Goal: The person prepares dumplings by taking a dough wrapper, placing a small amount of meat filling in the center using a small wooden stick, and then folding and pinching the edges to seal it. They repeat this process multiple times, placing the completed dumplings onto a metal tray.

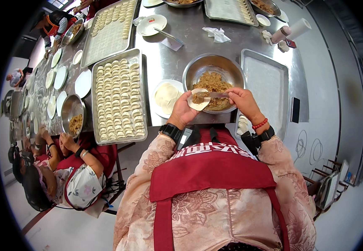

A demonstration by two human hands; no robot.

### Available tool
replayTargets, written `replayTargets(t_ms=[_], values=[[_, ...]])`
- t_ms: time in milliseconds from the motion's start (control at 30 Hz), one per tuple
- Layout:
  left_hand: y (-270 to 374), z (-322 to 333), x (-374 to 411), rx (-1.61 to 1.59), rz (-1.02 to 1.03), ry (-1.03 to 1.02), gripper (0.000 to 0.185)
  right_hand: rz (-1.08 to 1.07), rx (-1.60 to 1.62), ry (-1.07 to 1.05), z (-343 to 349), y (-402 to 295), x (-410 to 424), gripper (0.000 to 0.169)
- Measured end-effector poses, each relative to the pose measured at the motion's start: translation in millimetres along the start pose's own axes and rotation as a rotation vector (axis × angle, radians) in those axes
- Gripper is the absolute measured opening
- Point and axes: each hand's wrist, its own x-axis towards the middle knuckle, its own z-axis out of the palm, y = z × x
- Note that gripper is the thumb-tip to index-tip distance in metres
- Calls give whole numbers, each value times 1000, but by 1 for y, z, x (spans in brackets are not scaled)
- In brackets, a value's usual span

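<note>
My left hand [183,108] holds a round dumpling wrapper [202,106] with a dab of brown filling on it. In my right hand [243,98] is a flat metal spreader [216,94], its blade lying over the filling on the wrapper. Just beyond both hands stands a steel mixing bowl [192,66], partly filled with minced filling [212,80]. A white plate [156,108] bearing a pile of round wrappers [168,95] sits left of the bowl. To the right, a metal tray [267,78] carries several folded dumplings [242,125] at its near left corner, partly behind my right forearm.
A tray of shaped dumplings [118,100] lies at left, with another dumpling tray [106,37] behind it. A co-worker [71,175] sits at my left by a second filling bowl [74,108]. A black phone [295,109] rests near the table's right edge. Crumpled tissue [217,34] lies farther back.
</note>
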Motion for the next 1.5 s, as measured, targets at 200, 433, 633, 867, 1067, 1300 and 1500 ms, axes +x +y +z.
replayTargets(t_ms=[200,433,633,867,1067,1300,1500], values=[[-4,2,0,11,-13,-26,41,30,-72,56,8,22,3,21],[-4,-5,1,-1,20,30,40,130,150,20,-1,4,-4,18],[-7,0,4,24,20,84,39,-270,-351,62,19,13,-7,16],[-6,0,3,-3,28,59,39,-115,-79,114,10,25,-2,17],[-8,4,0,-51,7,44,40,96,65,46,9,21,-1,20],[-8,-4,-1,-96,34,86,40,181,194,94,-13,30,-3,21],[-7,-5,-7,-71,69,92,37,-112,-669,286,-8,78,12,20]])
